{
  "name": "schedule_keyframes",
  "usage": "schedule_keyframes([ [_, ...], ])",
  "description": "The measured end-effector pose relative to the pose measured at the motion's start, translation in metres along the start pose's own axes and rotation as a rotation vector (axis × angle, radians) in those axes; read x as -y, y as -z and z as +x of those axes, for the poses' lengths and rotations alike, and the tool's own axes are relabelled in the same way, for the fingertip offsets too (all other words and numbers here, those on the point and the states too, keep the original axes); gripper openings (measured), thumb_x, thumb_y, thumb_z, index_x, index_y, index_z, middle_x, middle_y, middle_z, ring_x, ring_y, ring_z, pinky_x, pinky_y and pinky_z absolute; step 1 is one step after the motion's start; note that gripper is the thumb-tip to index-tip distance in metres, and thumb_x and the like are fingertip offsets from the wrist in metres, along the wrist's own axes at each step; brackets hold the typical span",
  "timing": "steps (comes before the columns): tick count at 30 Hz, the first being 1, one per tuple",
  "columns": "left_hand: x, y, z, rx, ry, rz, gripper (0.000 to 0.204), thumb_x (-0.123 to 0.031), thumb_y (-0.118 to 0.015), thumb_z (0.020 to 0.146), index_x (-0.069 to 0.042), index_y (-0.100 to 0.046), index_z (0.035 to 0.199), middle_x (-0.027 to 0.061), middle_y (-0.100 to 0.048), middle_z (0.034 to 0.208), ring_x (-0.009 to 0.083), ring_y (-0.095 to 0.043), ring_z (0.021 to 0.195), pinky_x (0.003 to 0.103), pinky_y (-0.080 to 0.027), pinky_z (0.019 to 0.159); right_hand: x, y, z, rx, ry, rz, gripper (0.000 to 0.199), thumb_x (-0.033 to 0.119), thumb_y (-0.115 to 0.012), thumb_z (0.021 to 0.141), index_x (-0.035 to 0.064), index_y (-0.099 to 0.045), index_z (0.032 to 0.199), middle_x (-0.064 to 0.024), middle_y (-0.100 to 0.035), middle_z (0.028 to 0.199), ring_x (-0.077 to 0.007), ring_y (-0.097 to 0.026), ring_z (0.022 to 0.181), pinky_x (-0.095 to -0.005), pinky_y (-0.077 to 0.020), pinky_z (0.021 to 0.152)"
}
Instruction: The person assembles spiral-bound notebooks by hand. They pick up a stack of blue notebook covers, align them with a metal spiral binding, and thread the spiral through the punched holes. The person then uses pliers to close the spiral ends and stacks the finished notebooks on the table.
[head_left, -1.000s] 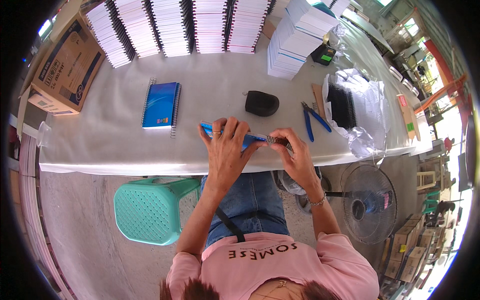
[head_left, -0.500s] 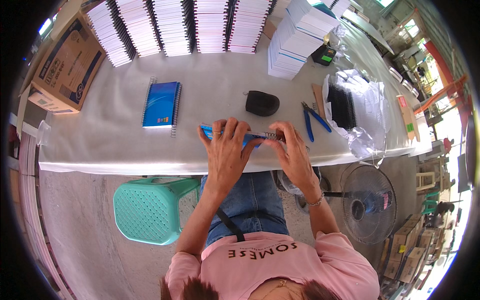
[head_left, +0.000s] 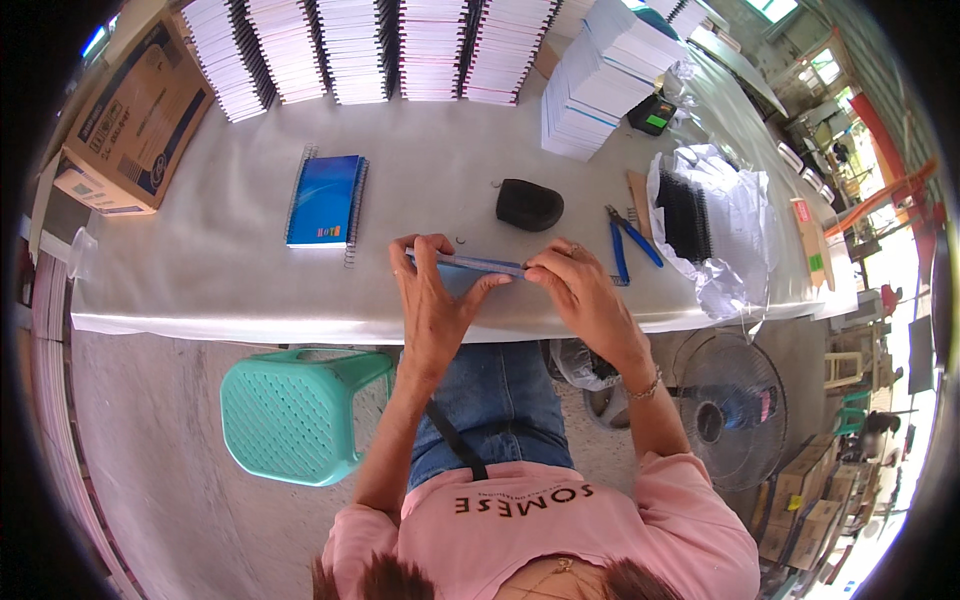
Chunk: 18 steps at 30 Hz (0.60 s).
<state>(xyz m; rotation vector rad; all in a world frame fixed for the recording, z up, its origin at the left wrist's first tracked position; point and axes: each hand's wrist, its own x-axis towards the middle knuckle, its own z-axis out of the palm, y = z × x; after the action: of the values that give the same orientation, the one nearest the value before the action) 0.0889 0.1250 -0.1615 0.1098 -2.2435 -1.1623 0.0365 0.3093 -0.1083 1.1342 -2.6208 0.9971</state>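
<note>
Between my two hands, a thin blue notebook (head_left: 480,265) is held edge-on above the table's near side. My left hand (head_left: 432,315) grips its left part, fingers over the far side and thumb on the near side. At the right end, my right hand (head_left: 583,298) pinches the notebook's edge with thumb and fingers. A short bit of dark wire coil (head_left: 621,281) shows just beyond that hand; whether it joins the notebook is hidden. Farther left lies a blue spiral notebook (head_left: 326,200). Blue-handled cutting pliers (head_left: 632,245) rest to the right, beside a black rounded case (head_left: 530,205).
Tall stacks of spiral-bound books (head_left: 432,50) line the far side, with white paper stacks (head_left: 590,95) beside them. A cardboard box (head_left: 135,125) stands far left. Black coils (head_left: 684,222) lie in white wrapping at right. A green stool (head_left: 290,415) and fan (head_left: 735,410) flank me.
My right hand has moved in to the notebook's right end; the coil seen there is now mostly hidden. The notebook is tilted more edge-on. A small wire scrap shows behind it.
</note>
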Motion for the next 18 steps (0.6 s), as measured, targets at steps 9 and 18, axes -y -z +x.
schedule_keyframes([
  [9, 0.009, 0.018, 0.012, -0.024, -0.009, -0.033, 0.070, -0.029, -0.091, 0.066, 0.000, -0.044, 0.109, 0.0136, -0.042, 0.103, 0.0296, -0.043, 0.095, 0.043, -0.041, 0.084, 0.019, -0.001, 0.025, 0.119, -0.207, 0.220, 0.016, 0.014, -0.061, 0.094, -0.0013, -0.064, 0.097, -0.0182, -0.062, 0.095, -0.0346, -0.061, 0.091, -0.0443, -0.0468, 0.078],
  [18, 0.022, 0.007, 0.002, -0.066, -0.164, -0.063, 0.085, -0.038, -0.093, 0.061, 0.000, -0.041, 0.117, 0.0119, -0.042, 0.109, 0.0276, -0.046, 0.103, 0.039, -0.043, 0.088, -0.077, -0.035, 0.051, 0.011, -0.060, -0.404, 0.059, 0.050, -0.068, 0.087, 0.0017, -0.053, 0.118, -0.0360, -0.054, 0.105, -0.0518, -0.058, 0.100, -0.0531, -0.0530, 0.083],
])
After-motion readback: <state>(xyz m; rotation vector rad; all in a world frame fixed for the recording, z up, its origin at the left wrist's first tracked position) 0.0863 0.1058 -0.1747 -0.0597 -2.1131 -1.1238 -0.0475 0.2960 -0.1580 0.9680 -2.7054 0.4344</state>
